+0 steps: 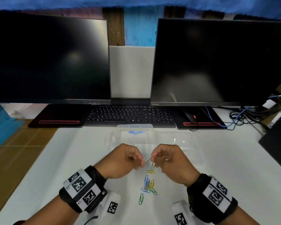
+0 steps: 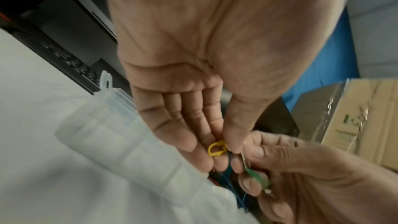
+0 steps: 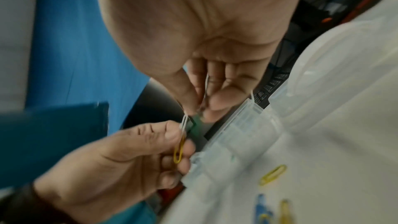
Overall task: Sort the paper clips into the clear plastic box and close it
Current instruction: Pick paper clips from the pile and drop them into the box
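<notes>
My two hands meet above the white table, just in front of the clear plastic box (image 1: 113, 138). A white paper clip (image 1: 146, 158) spans between their fingertips. My left hand (image 1: 140, 160) pinches a yellow clip (image 2: 217, 148) between thumb and fingers, along with one end of the white clip (image 3: 184, 123). My right hand (image 1: 153, 159) pinches the white clip's other end and a green clip (image 1: 152, 166) that hangs down from it. The box stands open with several blue clips (image 1: 136, 132) in a far compartment. A loose pile of coloured clips (image 1: 148, 185) lies between my wrists.
The box's clear lid (image 1: 182, 143) lies open to the right. A single yellow clip (image 1: 150, 171) and a green clip (image 1: 141, 198) lie near the pile. A black keyboard (image 1: 130, 115) and two dark monitors stand behind the box; cables trail at the far right.
</notes>
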